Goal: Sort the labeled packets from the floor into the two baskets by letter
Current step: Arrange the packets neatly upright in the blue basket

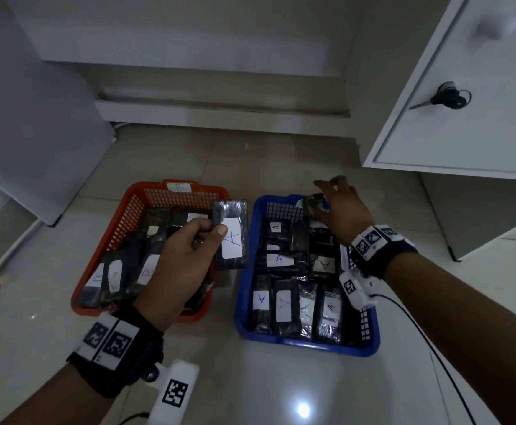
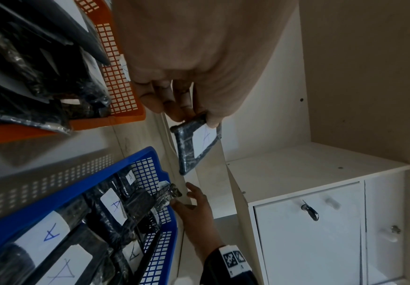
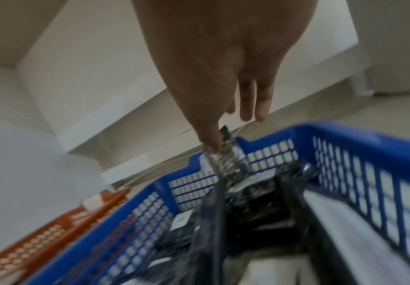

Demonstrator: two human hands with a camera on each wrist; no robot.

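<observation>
A-packet (image 1: 231, 234) between left fingers (image 1: 202, 226)

The packets (image 1: 231, 233) are black, wrapped in crinkled glossy film, each with a matt white paper label; the red basket (image 1: 122, 223) and the blue basket (image 1: 247, 305) are smooth moulded plastic with lattice walls; beneath the baskets the floor (image 1: 281, 391) is pale polished tile, glossy enough to mirror a lamp; right of the blue basket the cabinet (image 1: 465, 118) is smooth matt white board.
</observation>
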